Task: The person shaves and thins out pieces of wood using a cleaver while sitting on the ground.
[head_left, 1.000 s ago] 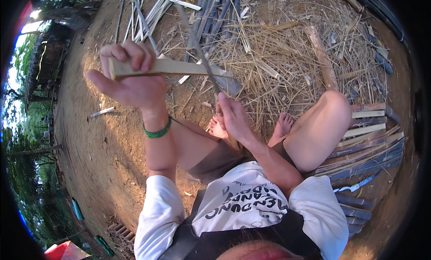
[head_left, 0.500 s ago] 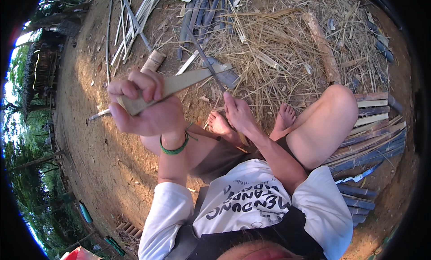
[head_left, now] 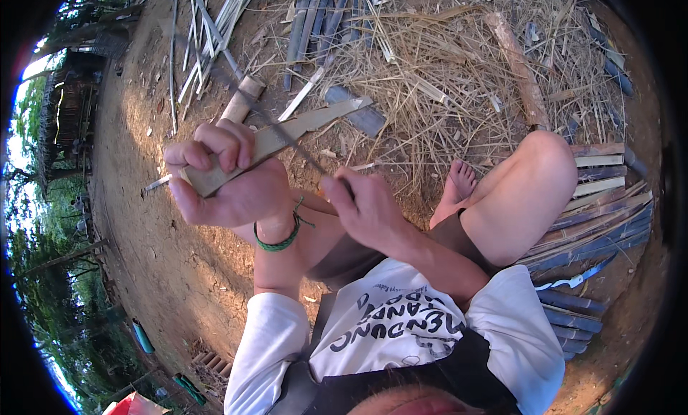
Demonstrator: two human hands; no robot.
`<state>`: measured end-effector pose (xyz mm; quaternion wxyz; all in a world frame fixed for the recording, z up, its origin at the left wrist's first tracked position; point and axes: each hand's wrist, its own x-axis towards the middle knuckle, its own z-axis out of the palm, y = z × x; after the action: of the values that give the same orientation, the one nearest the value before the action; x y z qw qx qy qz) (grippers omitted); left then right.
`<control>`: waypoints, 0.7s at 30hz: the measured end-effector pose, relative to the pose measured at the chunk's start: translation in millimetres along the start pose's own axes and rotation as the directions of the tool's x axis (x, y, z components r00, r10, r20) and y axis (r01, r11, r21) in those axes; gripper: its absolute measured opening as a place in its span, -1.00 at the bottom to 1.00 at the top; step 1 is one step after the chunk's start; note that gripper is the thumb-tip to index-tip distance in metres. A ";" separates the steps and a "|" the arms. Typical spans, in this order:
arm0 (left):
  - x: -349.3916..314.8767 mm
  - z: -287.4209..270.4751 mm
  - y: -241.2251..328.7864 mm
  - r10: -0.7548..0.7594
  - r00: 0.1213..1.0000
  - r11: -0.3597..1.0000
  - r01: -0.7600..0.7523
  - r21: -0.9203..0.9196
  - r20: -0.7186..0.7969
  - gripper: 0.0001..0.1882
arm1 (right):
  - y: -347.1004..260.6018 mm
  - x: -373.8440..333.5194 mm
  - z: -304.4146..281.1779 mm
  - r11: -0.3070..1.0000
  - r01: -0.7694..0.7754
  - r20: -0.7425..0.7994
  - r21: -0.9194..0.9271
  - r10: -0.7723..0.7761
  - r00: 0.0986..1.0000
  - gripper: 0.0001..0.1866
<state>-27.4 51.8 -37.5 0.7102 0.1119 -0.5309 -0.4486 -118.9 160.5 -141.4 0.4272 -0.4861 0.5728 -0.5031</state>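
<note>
A flat, tapering slat of split bamboo is gripped at its wide end by my left hand, fingers curled over it and thumb below. Its narrow end points away to the right. My right hand is closed round the handle of a long, thin, dark-bladed knife. The blade slants up and left, crossing the slat close to my left fingers. Its far end is blurred, and the handle is mostly hidden in my fist. Whether the edge touches the slat, I cannot tell.
Pale bamboo strips and dark split lengths lie ahead. A short bamboo piece rests beyond my left hand. Shavings cover the ground by a log. Stacked slats and a blue-and-white tool are at right.
My right hand has moved left and nearer, carrying the knife along the slat from its narrow end toward my left fingers. The left hand and slat have barely shifted.
</note>
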 end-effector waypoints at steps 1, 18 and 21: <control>0.1 4.4 -0.8 0.018 1.000 1.000 -0.018 -0.019 0.018 -0.60 | 0.2 -0.9 1.6 0.998 0.057 0.003 -0.018 -0.057 0.998 -0.55; -20.2 19.3 -6.3 0.054 0.996 0.994 -0.047 -0.100 0.076 -0.61 | 62.3 14.5 -14.0 0.971 -0.234 -0.121 -0.049 0.227 0.966 -0.31; -11.1 17.2 -3.4 0.038 0.997 0.996 -0.033 -0.084 0.061 -0.62 | 20.4 7.5 -18.2 0.996 -0.054 0.010 0.067 0.054 0.999 -0.35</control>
<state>-44.2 63.7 -39.9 0.7051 0.0586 -0.5357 -0.4609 -140.5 156.5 -159.4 0.4589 -0.4580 0.5668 -0.5084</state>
